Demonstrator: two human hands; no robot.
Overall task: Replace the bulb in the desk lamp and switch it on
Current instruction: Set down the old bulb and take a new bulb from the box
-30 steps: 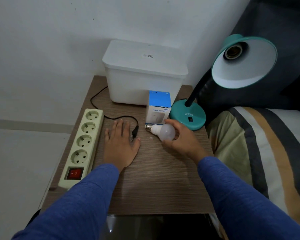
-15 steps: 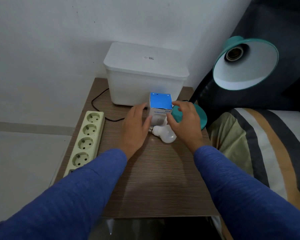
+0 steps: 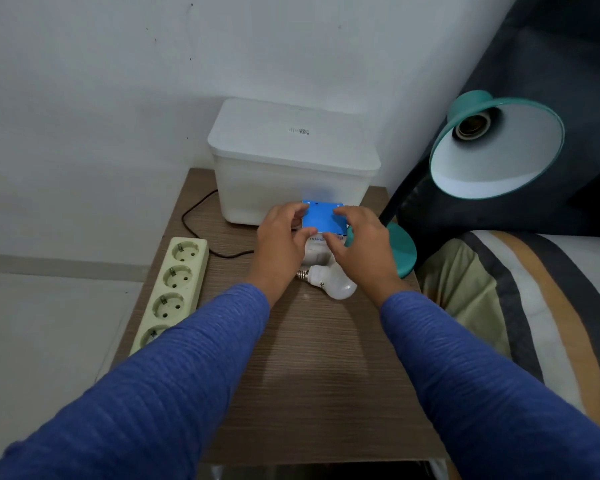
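A small white carton with a blue top (image 3: pixel 323 218) stands in front of the white container. My left hand (image 3: pixel 279 245) grips its left side and my right hand (image 3: pixel 362 245) grips its right side, fingers on the blue flap. A white bulb (image 3: pixel 333 282) lies loose on the wooden table just below the carton, between my wrists, its screw cap pointing left. The teal desk lamp's shade (image 3: pixel 499 150) tilts toward me at the right, with its socket (image 3: pixel 472 126) bare. Its round teal base (image 3: pixel 404 251) sits behind my right hand.
A white lidded container (image 3: pixel 291 161) stands at the table's back by the wall. A cream power strip (image 3: pixel 174 289) lies along the left edge of the wooden table (image 3: pixel 319 375), with a black cord (image 3: pixel 201 233) looping behind it. A striped bedcover (image 3: pixel 534 306) borders the right side.
My right hand let go of the bulb, which now lies on the table. Both hands moved up and closed on the blue-topped carton.
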